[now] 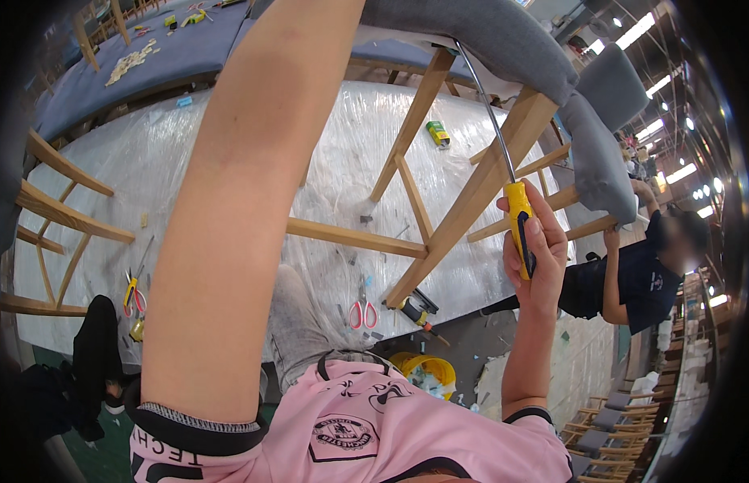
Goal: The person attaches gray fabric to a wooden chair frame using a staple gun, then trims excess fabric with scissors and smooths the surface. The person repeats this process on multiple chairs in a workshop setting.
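Note:
My right hand [543,249] is closed around the yellow and dark blue handle of a long screwdriver [517,217]. Its thin metal shaft slants up to the underside of a chair's grey padded seat [487,32], where the tip is hard to make out. The chair's wooden frame [463,217] stands beside the shaft, its legs reaching toward me. Across the left half of the view stretches my left arm [237,161]; it runs out at the top edge, so that hand is out of sight.
Plastic film covers the worktable [342,177]. On it lie red-handled scissors [363,314], pliers [134,298], a power tool [414,310] and a small green-yellow box [439,134]. A yellow bucket [427,372] stands below. Another chair [76,217] is at left; a co-worker [632,266] stands at right.

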Demonstrator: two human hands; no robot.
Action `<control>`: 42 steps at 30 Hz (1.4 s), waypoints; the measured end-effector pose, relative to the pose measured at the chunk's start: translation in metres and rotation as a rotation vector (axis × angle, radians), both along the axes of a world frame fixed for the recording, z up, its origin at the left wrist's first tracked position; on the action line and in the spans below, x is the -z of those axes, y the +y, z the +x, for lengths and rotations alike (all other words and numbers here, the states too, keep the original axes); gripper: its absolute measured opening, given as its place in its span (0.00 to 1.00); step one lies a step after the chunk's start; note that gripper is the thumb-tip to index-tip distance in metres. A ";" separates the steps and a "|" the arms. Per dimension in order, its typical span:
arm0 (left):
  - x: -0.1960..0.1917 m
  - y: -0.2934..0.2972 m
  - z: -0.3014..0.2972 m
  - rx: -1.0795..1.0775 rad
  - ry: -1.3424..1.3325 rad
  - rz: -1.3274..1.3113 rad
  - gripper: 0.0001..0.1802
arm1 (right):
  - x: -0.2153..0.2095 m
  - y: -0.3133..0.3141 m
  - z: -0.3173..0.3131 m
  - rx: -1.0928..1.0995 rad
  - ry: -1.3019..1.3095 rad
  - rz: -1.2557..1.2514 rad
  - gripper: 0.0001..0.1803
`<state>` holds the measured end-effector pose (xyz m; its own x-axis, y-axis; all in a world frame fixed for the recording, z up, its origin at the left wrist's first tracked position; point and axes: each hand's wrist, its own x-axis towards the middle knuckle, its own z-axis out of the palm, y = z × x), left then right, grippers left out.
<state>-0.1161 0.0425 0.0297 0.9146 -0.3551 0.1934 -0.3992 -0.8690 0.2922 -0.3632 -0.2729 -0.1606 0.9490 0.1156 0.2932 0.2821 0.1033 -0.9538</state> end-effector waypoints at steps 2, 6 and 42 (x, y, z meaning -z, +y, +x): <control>0.000 0.000 0.001 -0.002 0.000 -0.002 0.37 | 0.000 0.001 0.000 -0.005 -0.004 0.001 0.27; 0.000 -0.002 0.002 -0.001 -0.009 -0.001 0.37 | 0.003 0.001 0.001 0.012 0.008 0.004 0.27; -0.001 0.002 0.031 0.071 -0.078 0.051 0.37 | -0.194 -0.011 0.019 0.226 -1.033 -1.898 0.27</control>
